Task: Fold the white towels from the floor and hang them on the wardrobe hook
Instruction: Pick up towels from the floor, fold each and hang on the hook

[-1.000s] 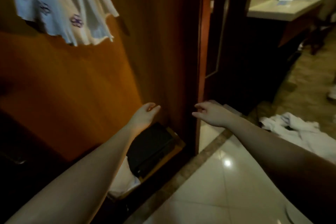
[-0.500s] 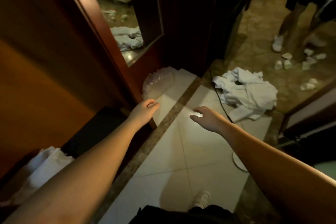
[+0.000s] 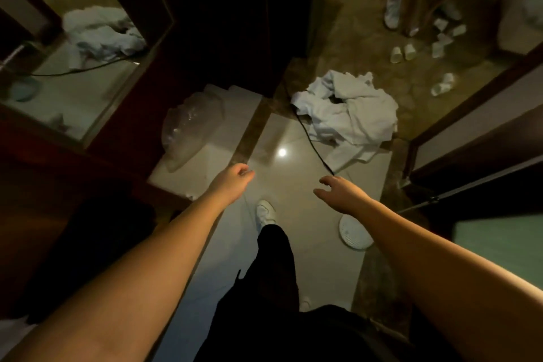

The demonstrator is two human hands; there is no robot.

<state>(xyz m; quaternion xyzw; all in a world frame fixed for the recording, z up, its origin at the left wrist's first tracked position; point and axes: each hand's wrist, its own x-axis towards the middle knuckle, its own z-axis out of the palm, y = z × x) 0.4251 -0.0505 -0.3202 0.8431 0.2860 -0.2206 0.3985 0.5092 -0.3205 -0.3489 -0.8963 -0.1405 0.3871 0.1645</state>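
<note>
left hand (image 3: 232, 179): loosely curled, holding nothing | right hand (image 3: 340, 192): relaxed, holding nothing | crumpled white cloth towels (image 3: 349, 114): heaped on glossy tiled floor (image 3: 282, 185), ahead of both hands

Bare floor (image 3: 282, 185) ahead; black cable (image 3: 316, 147) crosses before towels (image 3: 349, 114).

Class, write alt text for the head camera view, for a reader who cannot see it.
Seen from above, a person's empty left hand and right hand reach out over a glossy tiled floor towards a crumpled pile of white towels. A black cable runs beside the pile.
</note>
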